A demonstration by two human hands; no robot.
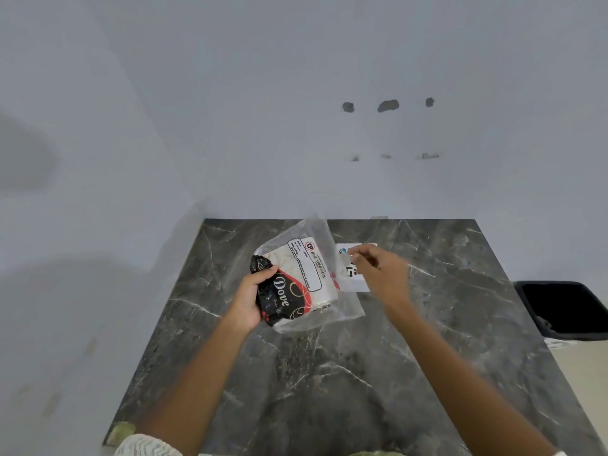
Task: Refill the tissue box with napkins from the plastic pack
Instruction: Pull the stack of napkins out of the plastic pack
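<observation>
So the plastic pack (302, 278) is up off the dark marble desk (345, 390), held in the left hand (251, 299), fingers clamped round its black printed end. Its long axis runs from that hand up and away toward the wall, and the loose clear end points right, toward the right hand (378, 271). That hand's fingers (357, 255) look pinched together at the clear edge, though it's blurry, so I can't swear they've got plastic. The tissue box (357, 281) (white, mostly hidden) sits on the desk just behind the right hand. The right hand is clearly nearer the opening.
</observation>
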